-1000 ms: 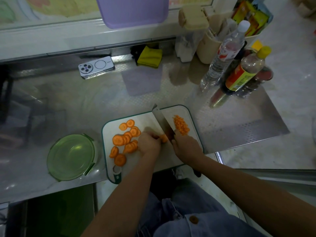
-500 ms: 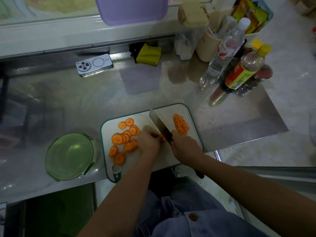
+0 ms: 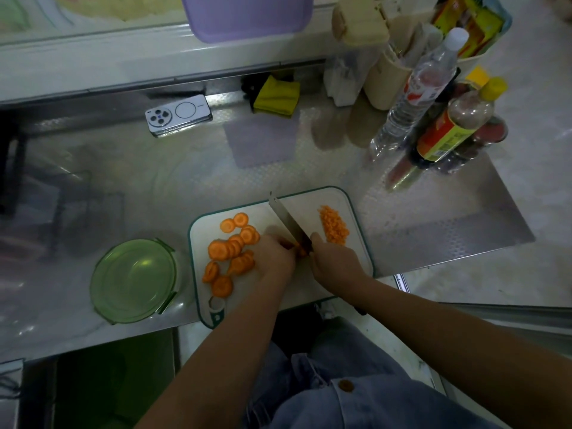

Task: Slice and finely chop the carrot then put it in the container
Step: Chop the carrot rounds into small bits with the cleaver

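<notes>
A white cutting board (image 3: 353, 205) with a green rim lies near the counter's front edge. Several round carrot slices (image 3: 230, 250) are spread over its left half. A small heap of finely chopped carrot (image 3: 333, 226) sits at its right. My right hand (image 3: 335, 260) grips the handle of a knife (image 3: 286, 218), whose blade points away and to the left. Just left of the blade, my left hand (image 3: 274, 258) holds a few carrot pieces (image 3: 299, 250) down with curled fingers. A round green container (image 3: 133, 280) with its lid on stands left of the board.
A phone (image 3: 179, 115) lies at the back of the steel counter, with a yellow cloth (image 3: 276, 95) to its right. Bottles (image 3: 442, 119) and beige jars (image 3: 383, 72) crowd the back right corner. A purple tray (image 3: 247, 15) leans on the ledge behind.
The knife blade has shifted slightly left along the carrot pieces under my left hand. Both hands stay at the middle of the board.
</notes>
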`<state>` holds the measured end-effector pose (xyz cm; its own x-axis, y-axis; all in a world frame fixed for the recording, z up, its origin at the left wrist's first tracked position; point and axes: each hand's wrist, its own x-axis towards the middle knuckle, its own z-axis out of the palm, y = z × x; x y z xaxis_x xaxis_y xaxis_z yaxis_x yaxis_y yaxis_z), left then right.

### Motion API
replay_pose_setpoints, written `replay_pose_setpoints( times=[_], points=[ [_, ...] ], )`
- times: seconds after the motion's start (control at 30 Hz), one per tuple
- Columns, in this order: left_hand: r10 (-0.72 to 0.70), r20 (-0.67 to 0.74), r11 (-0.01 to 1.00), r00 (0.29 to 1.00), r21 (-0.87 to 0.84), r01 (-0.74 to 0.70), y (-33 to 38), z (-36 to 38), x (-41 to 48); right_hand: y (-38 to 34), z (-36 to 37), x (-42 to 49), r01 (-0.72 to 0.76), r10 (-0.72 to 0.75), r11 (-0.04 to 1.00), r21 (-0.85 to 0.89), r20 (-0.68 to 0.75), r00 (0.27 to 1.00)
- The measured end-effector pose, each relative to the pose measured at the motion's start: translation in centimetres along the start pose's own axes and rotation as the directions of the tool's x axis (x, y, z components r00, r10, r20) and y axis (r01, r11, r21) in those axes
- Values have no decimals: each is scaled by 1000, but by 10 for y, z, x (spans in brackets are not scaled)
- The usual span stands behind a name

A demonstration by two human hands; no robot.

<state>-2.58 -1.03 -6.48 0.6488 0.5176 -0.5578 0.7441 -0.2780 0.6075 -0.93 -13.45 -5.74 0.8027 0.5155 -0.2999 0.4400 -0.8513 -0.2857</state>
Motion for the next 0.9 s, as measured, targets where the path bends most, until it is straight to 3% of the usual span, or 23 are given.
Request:
replay_pose_setpoints(
  times=[0.2,0.67,0.9],
  points=[
    [-14,-28,1000,1000,0,14,-3,0,-2,4,-5,-1,17,-8,994,106,-82,997],
    [-10,-24,999,1000,-36,9,-4,-1,-3,-3,-8,-3,8,-8,1000,30,22,1000],
    [-25,-8,1000,1000,-17,24,-2,-3,-6,-4,2,-2,-17,17,1000,15,-9,1000]
  ],
)
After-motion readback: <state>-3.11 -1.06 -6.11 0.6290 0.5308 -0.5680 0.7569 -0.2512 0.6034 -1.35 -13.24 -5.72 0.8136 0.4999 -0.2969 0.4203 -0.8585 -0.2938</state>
